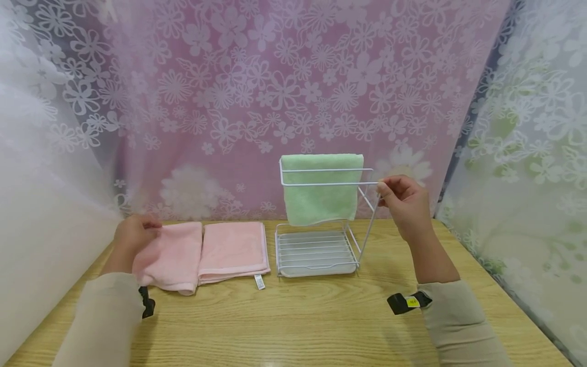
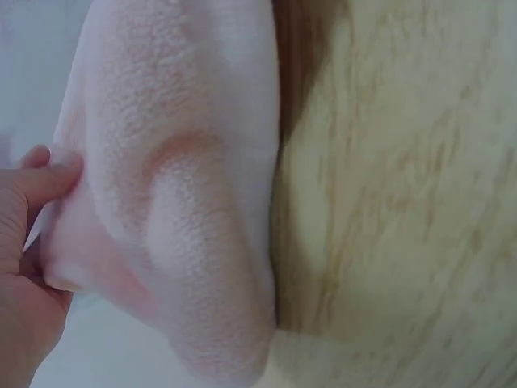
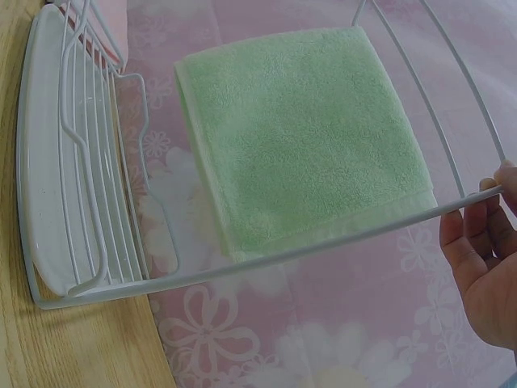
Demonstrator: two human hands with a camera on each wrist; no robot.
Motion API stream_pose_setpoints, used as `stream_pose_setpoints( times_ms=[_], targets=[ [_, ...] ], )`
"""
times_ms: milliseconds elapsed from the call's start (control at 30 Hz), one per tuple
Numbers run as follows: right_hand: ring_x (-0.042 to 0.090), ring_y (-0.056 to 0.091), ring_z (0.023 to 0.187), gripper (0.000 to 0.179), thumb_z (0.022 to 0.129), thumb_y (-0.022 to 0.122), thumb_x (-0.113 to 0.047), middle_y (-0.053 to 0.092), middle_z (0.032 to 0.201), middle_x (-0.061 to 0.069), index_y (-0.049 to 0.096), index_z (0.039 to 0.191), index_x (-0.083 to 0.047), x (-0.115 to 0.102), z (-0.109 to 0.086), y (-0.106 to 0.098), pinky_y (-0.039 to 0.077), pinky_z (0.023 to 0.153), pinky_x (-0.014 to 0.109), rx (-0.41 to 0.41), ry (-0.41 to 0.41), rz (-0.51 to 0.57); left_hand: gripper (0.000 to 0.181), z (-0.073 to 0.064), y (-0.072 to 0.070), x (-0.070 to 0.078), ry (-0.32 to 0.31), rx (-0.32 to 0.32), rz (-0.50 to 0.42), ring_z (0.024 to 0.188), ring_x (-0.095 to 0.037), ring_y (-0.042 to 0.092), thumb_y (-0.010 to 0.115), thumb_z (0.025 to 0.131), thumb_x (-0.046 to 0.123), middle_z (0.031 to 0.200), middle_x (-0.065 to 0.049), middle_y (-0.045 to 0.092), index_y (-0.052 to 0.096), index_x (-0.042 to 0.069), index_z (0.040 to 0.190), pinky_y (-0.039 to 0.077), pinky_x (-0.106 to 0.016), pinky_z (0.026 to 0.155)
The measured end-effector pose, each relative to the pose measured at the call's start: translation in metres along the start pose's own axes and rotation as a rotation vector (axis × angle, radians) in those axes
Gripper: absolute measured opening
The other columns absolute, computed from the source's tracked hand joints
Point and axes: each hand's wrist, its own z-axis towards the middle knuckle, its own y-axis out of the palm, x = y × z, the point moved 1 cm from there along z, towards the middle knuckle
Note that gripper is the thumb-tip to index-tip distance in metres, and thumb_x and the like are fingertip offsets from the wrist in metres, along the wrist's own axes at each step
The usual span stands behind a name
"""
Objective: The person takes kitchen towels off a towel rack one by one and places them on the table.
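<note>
My left hand pinches the left edge of a pink towel, whose left part is raised and creased; in the left wrist view the thumb and fingers grip the fluffy towel. Beside it a second, folded pink towel lies flat with a small white tag. My right hand holds the upper right corner of a white wire rack between thumb and fingers, also plain in the right wrist view. A green towel hangs folded over the rack's back top bar.
A white tray sits in the rack's base under the wire shelf. Everything stands on a wood-grain table. A pink flowered curtain closes off the back, with pale sheets at the sides.
</note>
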Motion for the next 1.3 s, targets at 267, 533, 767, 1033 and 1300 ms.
stream_pose_setpoints(
  times_ms=[267, 533, 767, 1033, 1300],
  targets=[
    [0.013, 0.058, 0.068, 0.018, 0.093, 0.067, -0.007, 0.062, 0.08, 0.003, 0.064, 0.097, 0.01, -0.001, 0.001, 0.001, 0.055, 0.063, 0.02, -0.006, 0.0, -0.001, 0.025, -0.006, 0.001, -0.006, -0.102, 0.084, -0.014, 0.102, -0.051, 0.055, 0.068, 0.088, 0.011, 0.113, -0.028, 0.064, 0.071, -0.004, 0.108, 0.042, -0.061, 0.086],
    [0.015, 0.059, 0.068, 0.019, 0.093, 0.067, -0.008, 0.063, 0.08, 0.004, 0.064, 0.097, 0.01, 0.0, 0.001, 0.001, 0.055, 0.064, 0.021, -0.008, 0.008, 0.005, 0.038, -0.005, -0.005, 0.002, -0.162, -0.015, -0.091, 0.119, -0.054, 0.044, 0.071, 0.089, 0.015, 0.13, -0.033, 0.052, 0.065, -0.004, 0.121, 0.041, -0.063, 0.092],
    [0.017, 0.059, 0.069, 0.028, 0.093, 0.066, -0.009, 0.062, 0.081, 0.007, 0.059, 0.101, 0.017, 0.0, -0.001, 0.001, 0.055, 0.064, 0.021, -0.015, 0.009, -0.003, 0.04, -0.002, -0.006, 0.017, -0.084, -0.008, -0.098, 0.116, -0.053, 0.047, 0.074, 0.086, 0.012, 0.123, -0.034, 0.056, 0.065, -0.004, 0.122, 0.042, -0.063, 0.092],
    [0.017, 0.058, 0.069, 0.029, 0.093, 0.066, -0.008, 0.062, 0.081, 0.007, 0.058, 0.101, 0.018, 0.001, 0.0, 0.0, 0.055, 0.064, 0.02, -0.016, 0.013, 0.011, 0.038, 0.003, -0.006, 0.045, -0.034, 0.017, -0.222, 0.106, -0.048, 0.058, 0.073, 0.086, 0.012, 0.12, -0.03, 0.061, 0.067, -0.002, 0.121, 0.055, -0.05, 0.077],
    [0.017, 0.058, 0.069, 0.024, 0.093, 0.066, -0.009, 0.063, 0.081, 0.006, 0.061, 0.099, 0.014, 0.001, 0.0, -0.001, 0.055, 0.063, 0.02, -0.015, 0.011, 0.008, 0.04, 0.003, -0.005, 0.067, -0.042, -0.007, -0.328, 0.108, -0.044, 0.061, 0.074, 0.088, 0.016, 0.118, -0.025, 0.064, 0.066, 0.002, 0.125, 0.056, -0.045, 0.081]
  ],
)
